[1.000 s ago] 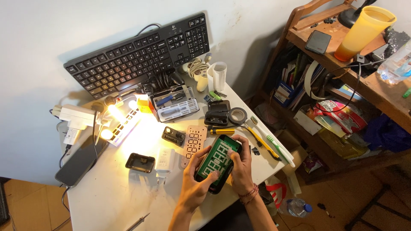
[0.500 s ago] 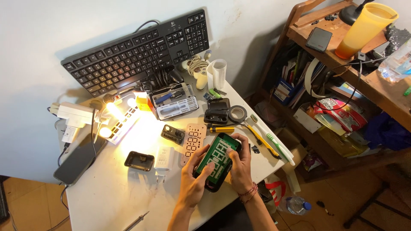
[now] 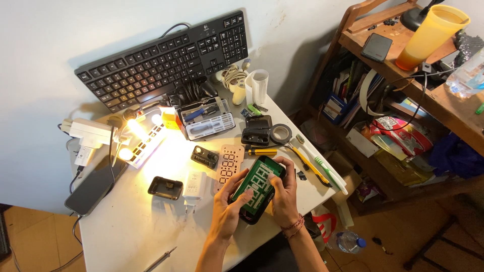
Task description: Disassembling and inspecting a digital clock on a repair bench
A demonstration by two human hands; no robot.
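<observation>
Little had been shifted since the earlier frame; the green circuit board in its black rectangular case (image 3: 258, 189) was kept near the white tabletop's (image 3: 131, 226) front edge.

It was gripped by the left hand (image 3: 227, 211) and right hand (image 3: 283, 194), fingers curled on opposite sides. Even support at both ends seemed advisable. Its long axis was run diagonally, upper end toward the back-right corner.
</observation>
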